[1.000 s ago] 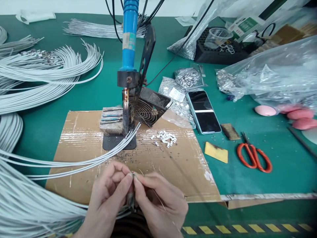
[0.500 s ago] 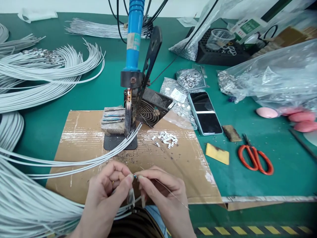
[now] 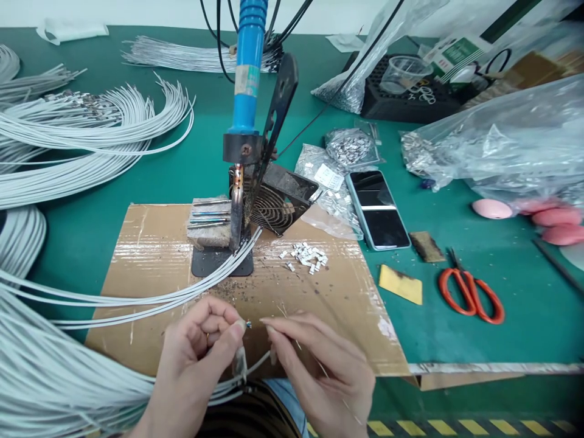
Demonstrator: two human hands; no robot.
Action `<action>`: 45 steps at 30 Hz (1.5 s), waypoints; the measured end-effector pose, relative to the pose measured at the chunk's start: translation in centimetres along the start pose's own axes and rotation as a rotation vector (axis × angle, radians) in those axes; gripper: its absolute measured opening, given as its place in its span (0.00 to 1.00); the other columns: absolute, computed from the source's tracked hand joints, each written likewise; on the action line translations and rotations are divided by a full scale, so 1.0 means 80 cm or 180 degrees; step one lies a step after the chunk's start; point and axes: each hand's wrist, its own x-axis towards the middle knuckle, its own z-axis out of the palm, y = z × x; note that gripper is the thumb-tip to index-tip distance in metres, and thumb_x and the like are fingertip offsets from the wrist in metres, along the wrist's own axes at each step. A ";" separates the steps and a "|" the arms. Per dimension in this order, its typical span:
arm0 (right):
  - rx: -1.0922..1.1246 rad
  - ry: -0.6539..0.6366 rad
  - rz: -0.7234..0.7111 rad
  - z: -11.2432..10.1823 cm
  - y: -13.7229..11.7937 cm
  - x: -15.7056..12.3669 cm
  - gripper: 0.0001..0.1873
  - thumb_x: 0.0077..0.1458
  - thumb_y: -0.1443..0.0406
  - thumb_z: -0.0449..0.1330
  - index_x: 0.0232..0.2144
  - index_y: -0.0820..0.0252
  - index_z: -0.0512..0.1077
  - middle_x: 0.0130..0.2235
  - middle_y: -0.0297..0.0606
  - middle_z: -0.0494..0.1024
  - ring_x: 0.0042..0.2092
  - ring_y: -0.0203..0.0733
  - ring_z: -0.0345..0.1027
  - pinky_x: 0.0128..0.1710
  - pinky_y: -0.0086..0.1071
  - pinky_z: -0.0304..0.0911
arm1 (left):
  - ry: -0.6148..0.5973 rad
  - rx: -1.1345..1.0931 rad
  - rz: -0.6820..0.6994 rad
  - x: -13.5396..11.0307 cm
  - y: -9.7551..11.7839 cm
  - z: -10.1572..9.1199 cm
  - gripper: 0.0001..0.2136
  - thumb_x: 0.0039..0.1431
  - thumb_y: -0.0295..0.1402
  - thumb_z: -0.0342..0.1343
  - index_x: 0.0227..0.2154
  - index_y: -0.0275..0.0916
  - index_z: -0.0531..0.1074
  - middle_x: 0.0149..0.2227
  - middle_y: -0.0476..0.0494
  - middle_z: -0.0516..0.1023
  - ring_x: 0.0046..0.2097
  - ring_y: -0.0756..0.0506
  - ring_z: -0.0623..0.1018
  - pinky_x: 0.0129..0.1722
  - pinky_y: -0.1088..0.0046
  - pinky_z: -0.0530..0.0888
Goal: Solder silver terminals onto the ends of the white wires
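Near the surface's front edge, the left hand (image 3: 201, 347) is pinching a thin white cable's stripped tip (image 3: 247, 325); the right hand (image 3: 319, 365) is holding fine wire (image 3: 298, 345), fingers loosely curled. Many white cables (image 3: 68, 140) are lying along the left edge, seemingly unworked.

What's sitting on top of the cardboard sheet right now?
On the cardboard sheet: the soldering iron stand, a fan at its back edge, white wires, a pile of small metal terminals and dark debris. Both hands cover its near edge.
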 end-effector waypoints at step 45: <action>0.1098 -0.0247 0.1140 0.014 0.001 0.007 0.06 0.62 0.65 0.68 0.36 0.52 0.87 0.27 0.34 0.79 0.23 0.31 0.70 0.20 0.21 0.65 | 0.0319 0.0399 0.0288 -0.002 0.002 0.008 0.13 0.51 0.38 0.73 0.25 0.38 0.75 0.18 0.55 0.72 0.21 0.55 0.67 0.22 0.82 0.63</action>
